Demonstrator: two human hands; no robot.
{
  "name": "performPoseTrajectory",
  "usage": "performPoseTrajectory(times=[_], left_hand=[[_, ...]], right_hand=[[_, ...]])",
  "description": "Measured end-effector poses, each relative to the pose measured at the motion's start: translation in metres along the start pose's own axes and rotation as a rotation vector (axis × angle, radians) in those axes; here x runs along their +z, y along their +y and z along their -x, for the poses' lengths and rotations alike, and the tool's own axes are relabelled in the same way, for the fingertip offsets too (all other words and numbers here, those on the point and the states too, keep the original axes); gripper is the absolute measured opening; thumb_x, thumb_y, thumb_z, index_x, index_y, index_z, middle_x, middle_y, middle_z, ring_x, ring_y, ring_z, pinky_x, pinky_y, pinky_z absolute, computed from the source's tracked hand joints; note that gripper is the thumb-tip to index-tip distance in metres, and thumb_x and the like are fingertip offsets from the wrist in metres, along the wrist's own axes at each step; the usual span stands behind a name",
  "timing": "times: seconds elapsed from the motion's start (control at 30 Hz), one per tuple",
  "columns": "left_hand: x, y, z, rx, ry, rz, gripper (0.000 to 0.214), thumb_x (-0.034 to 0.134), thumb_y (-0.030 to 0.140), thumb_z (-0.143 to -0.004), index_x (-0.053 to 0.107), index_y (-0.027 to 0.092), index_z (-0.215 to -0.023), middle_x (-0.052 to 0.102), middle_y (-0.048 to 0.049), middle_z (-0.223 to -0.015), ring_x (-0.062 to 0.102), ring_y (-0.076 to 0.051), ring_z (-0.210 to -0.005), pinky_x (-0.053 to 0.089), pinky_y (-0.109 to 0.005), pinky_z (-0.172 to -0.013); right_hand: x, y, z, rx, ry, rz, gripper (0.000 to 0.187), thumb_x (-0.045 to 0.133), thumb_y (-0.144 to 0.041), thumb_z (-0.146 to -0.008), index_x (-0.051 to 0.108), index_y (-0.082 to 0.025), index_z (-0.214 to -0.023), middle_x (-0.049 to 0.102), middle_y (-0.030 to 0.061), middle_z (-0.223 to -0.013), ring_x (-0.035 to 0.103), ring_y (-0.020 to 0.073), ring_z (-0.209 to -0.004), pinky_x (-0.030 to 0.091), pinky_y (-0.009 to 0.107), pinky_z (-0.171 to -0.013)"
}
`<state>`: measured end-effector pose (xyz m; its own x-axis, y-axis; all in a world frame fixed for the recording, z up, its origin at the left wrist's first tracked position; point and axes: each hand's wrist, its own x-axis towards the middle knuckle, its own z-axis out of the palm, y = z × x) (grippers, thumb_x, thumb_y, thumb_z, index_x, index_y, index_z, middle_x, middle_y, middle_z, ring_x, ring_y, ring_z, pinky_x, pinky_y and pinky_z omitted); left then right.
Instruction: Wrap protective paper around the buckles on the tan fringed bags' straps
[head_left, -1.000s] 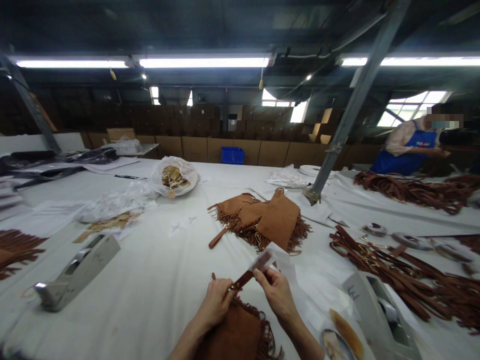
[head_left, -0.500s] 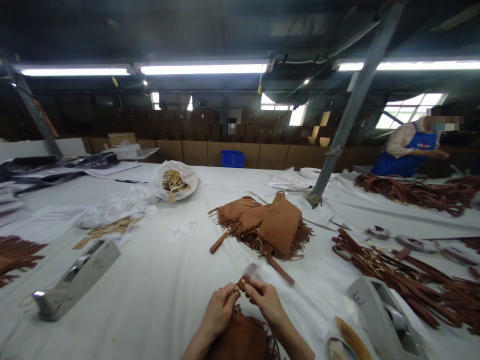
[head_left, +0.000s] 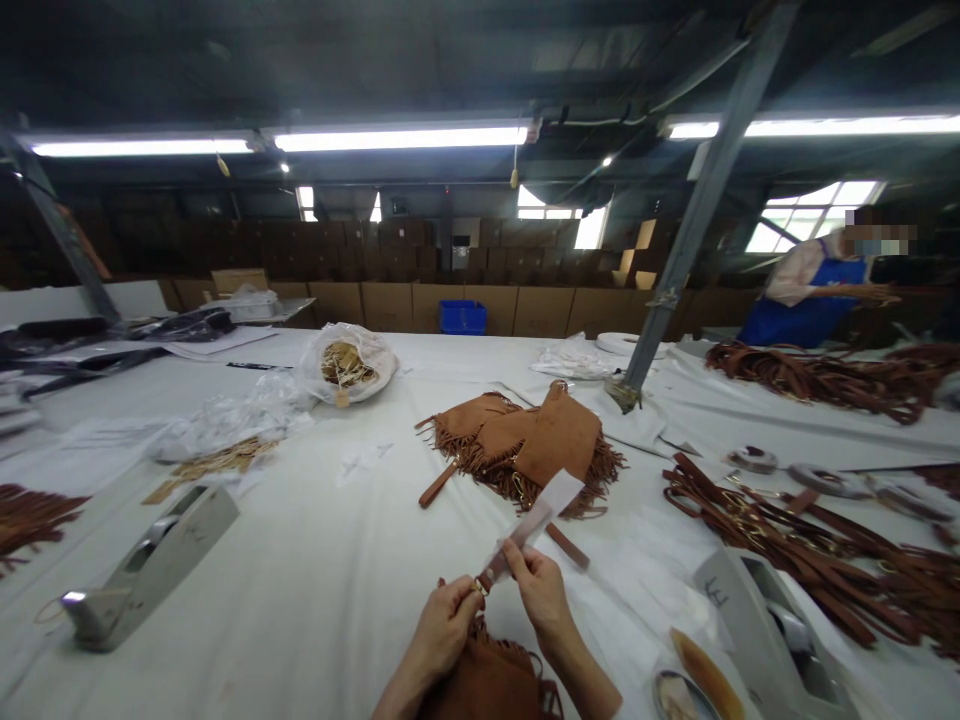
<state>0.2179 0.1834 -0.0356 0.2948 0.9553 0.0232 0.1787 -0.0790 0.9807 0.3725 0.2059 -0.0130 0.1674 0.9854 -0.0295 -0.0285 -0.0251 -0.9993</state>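
Observation:
Near the bottom centre, my left hand (head_left: 442,618) is closed in a pinch at the gold-coloured metal clasp (head_left: 478,588) on the end of a short brown strap (head_left: 491,573). Thumb and fingers of my right hand (head_left: 541,592) pinch the same strap, which a translucent whitish strip (head_left: 553,502) covers and overshoots toward the upper right. Below both hands lies a brown fringed suede bag (head_left: 491,680), cut off by the lower frame edge. More fringed bags (head_left: 559,445) lie piled just beyond my hands, their short straps sticking out.
Tape dispensers (head_left: 161,560) (head_left: 772,635) stand on either side. To the right lie brown straps with gold hardware (head_left: 757,530) and tape rolls (head_left: 825,480). A plastic bag of tan strings (head_left: 349,362) sits further back. A post (head_left: 675,250) rises from the table; a person in a blue apron (head_left: 806,295) stands beyond.
The whitish strip, blurred and short before, now stretches out flat along the strap to the upper right. My right hand has shifted slightly outward from the clasp. The left stays at it.

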Motion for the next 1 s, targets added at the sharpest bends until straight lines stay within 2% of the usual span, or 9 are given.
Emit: performPoseTrajectory(times=[0.13, 0.33, 0.47, 0.57, 0.67, 0.83, 0.9, 1.0], left_hand=[[0.001, -0.006, -0.002, -0.003, 0.039, 0.017, 0.03, 0.046, 0.043, -0.084, 0.048, 0.02, -0.065, 0.044, 0.0052, -0.058, 0.044, -0.012, -0.057, 0.04, -0.023, -0.057], [-0.008, -0.003, 0.002, 0.015, 0.068, -0.069, 0.026, 0.047, 0.038, -0.084, 0.054, 0.018, -0.069, 0.057, 0.0015, -0.064, 0.05, -0.014, -0.061, 0.041, -0.025, -0.06], [-0.022, -0.003, 0.011, 0.046, 0.093, -0.239, 0.018, 0.052, 0.035, -0.082, 0.062, 0.02, -0.088, 0.066, -0.0035, -0.087, 0.057, -0.02, -0.082, 0.043, -0.029, -0.078], [-0.026, -0.012, 0.014, 0.085, 0.107, -0.315, 0.026, 0.042, 0.036, -0.088, 0.061, 0.021, -0.081, 0.066, -0.0055, -0.087, 0.056, -0.022, -0.09, 0.041, -0.034, -0.087], [-0.019, -0.025, 0.014, 0.069, 0.171, -0.274, 0.031, 0.036, 0.037, -0.091, 0.057, 0.021, -0.074, 0.063, -0.0057, -0.081, 0.056, -0.022, -0.084, 0.043, -0.034, -0.082], [-0.007, -0.04, 0.014, 0.03, 0.281, -0.158, 0.031, 0.04, 0.042, -0.089, 0.055, 0.02, -0.072, 0.062, -0.0051, -0.078, 0.057, -0.02, -0.079, 0.046, -0.033, -0.08], [-0.008, -0.04, 0.016, -0.015, 0.311, -0.045, 0.031, 0.041, 0.044, -0.089, 0.057, 0.018, -0.083, 0.065, -0.0066, -0.086, 0.06, -0.021, -0.085, 0.046, -0.033, -0.083], [-0.012, -0.035, 0.017, -0.084, 0.397, 0.104, 0.042, 0.044, 0.048, -0.087, 0.056, 0.015, -0.11, 0.067, -0.0103, -0.107, 0.061, -0.022, -0.102, 0.046, -0.033, -0.091]], right_hand=[[0.014, 0.009, 0.015, -0.056, -0.001, 0.139, 0.054, 0.059, -0.067, -0.069, 0.061, -0.014, -0.059, 0.06, 0.0024, -0.055, 0.052, 0.0181, -0.058, 0.041, 0.029, -0.058], [0.026, 0.01, 0.03, -0.047, -0.003, 0.125, 0.05, 0.061, -0.064, -0.068, 0.06, -0.015, -0.061, 0.059, 0.0019, -0.057, 0.053, 0.0179, -0.059, 0.042, 0.028, -0.056], [0.023, 0.0, 0.02, -0.032, 0.014, 0.098, 0.049, 0.062, -0.064, -0.067, 0.059, -0.016, -0.06, 0.057, 0.0013, -0.055, 0.05, 0.017, -0.056, 0.041, 0.028, -0.055], [0.025, 0.003, 0.017, -0.053, 0.01, 0.103, 0.049, 0.061, -0.065, -0.068, 0.059, -0.016, -0.06, 0.057, 0.0013, -0.055, 0.05, 0.0168, -0.056, 0.04, 0.028, -0.056], [0.033, 0.014, 0.024, -0.066, -0.032, 0.14, 0.049, 0.059, -0.064, -0.07, 0.061, -0.015, -0.064, 0.06, 0.002, -0.058, 0.051, 0.0179, -0.058, 0.041, 0.028, -0.057], [0.04, 0.03, 0.038, -0.07, -0.1, 0.234, 0.044, 0.058, -0.059, -0.073, 0.061, -0.018, -0.06, 0.062, 0.0022, -0.06, 0.054, 0.02, -0.063, 0.044, 0.029, -0.061], [0.04, 0.031, 0.04, -0.068, -0.128, 0.238, 0.041, 0.058, -0.057, -0.074, 0.063, -0.018, -0.063, 0.064, 0.0027, -0.062, 0.056, 0.0212, -0.067, 0.045, 0.029, -0.064], [0.04, 0.03, 0.04, -0.06, -0.172, 0.227, 0.039, 0.059, -0.055, -0.073, 0.066, -0.017, -0.069, 0.067, 0.0043, -0.067, 0.059, 0.0235, -0.073, 0.047, 0.031, -0.07]])
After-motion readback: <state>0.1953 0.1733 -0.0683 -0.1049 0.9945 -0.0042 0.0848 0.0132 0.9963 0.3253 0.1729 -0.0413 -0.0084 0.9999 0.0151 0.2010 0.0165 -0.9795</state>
